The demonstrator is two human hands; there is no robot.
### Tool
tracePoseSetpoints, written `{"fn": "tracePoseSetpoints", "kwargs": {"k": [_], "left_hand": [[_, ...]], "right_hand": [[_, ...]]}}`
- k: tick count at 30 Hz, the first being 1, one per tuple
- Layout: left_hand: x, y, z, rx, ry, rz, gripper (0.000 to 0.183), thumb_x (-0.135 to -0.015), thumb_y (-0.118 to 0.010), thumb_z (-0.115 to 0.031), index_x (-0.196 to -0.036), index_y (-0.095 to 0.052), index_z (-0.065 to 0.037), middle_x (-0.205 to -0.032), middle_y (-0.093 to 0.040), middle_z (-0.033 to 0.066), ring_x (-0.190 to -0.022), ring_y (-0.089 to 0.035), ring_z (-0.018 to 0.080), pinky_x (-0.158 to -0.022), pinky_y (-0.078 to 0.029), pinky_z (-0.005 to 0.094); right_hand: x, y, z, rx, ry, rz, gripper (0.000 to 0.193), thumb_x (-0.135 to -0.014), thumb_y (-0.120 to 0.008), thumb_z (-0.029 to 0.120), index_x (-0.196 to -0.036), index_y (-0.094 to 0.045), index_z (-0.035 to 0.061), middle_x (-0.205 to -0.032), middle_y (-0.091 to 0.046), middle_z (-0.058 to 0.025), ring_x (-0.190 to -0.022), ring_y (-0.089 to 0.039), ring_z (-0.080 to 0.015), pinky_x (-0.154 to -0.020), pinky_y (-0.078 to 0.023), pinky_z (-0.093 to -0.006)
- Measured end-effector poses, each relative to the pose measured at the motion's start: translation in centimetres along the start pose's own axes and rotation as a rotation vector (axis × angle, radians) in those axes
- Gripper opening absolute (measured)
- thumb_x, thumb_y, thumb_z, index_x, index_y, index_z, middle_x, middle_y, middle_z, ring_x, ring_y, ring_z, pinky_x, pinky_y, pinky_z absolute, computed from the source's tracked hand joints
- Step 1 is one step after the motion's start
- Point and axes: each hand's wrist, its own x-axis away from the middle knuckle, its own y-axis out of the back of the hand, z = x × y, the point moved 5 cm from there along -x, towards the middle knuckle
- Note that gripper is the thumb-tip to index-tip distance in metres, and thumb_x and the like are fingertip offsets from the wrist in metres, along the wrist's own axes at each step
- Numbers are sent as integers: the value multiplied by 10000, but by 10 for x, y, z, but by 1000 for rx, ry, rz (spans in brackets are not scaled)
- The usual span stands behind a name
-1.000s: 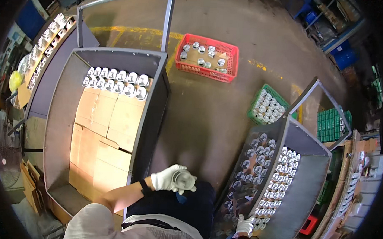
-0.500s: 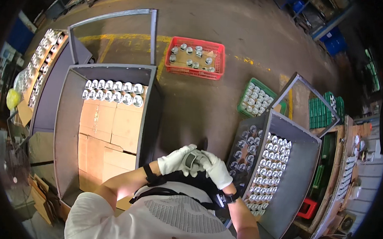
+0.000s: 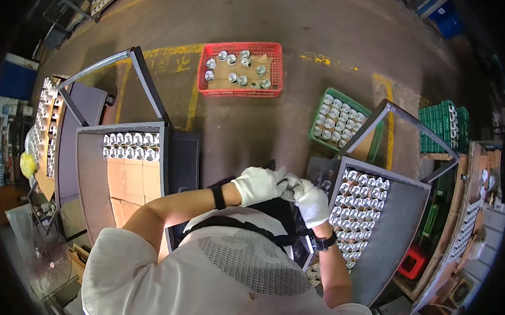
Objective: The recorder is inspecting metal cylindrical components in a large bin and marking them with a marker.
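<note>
In front of my waist both white-gloved hands meet around a grey metal piston [image 3: 288,188], mostly hidden by the fingers. My left hand [image 3: 257,186] closes on it from the left, and my right hand [image 3: 311,204] from the right. To the right, a dark metal cart [image 3: 395,220] carries rows of silver pistons [image 3: 358,214] along its left part. To the left, another metal cart [image 3: 92,167] holds two rows of pistons [image 3: 130,146] at its far end, with cardboard [image 3: 129,177] lining its bed.
On the floor ahead sits a red plastic crate [image 3: 239,93] with several pistons spread on cardboard. Right of it is a green crate [image 3: 315,135] of pistons, and stacked green crates [image 3: 438,130] stand farther right. Raised metal frames [image 3: 148,85] rise from the carts' far ends.
My view has turned somewhat, shifting the carts and crates. My hands have moved right with the piston, toward the right cart, and their fingers now cover more of it.
</note>
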Motion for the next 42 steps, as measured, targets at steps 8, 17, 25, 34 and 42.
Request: {"fn": "tracePoseSetpoints", "kwargs": {"k": [8,17,25,34,42], "left_hand": [[-112,53,38,202,96,76,472,-880,-539,-201,-1304,-603,-3,-806,-701,241,-724,-709,357,-686,-569,448],[-252,112,99,147,16,357,275,-887,-565,-152,-1121,-681,-63,-688,-684,114,-569,-667,211,-517,-522,347],[-354,154,87,616,278,618,216,-964,-537,-143,-1113,-669,-60,-688,-619,30,-505,-548,117,-440,-411,285],[-496,145,31,675,274,735,217,-968,-536,-110,-1143,-639,-35,-725,-675,94,-484,-576,146,-406,-420,296],[-598,134,-44,772,342,784,104,-955,-536,-114,-1036,-588,-77,-624,-607,101,-409,-508,146,-336,-349,285]], "right_hand": [[-111,61,29,-30,-58,26,322,-968,-570,349,-1146,-678,104,-900,-711,-214,-829,-687,-422,-729,-554,-514],[-188,165,0,-159,-259,-342,448,-978,-655,328,-1332,-617,55,-985,-720,-139,-807,-667,-234,-734,-543,-348],[-187,244,-29,-268,-539,-728,413,-969,-657,111,-1376,-598,66,-1009,-711,-109,-851,-660,-155,-791,-532,-303],[-182,332,-101,208,-726,-1100,416,-913,-731,156,-1303,-638,44,-977,-678,-149,-851,-639,-289,-798,-522,-383],[-223,352,-113,52,-588,-1089,305,-922,-707,172,-1206,-677,64,-1022,-692,-133,-909,-656,-314,-826,-524,-400]]}}
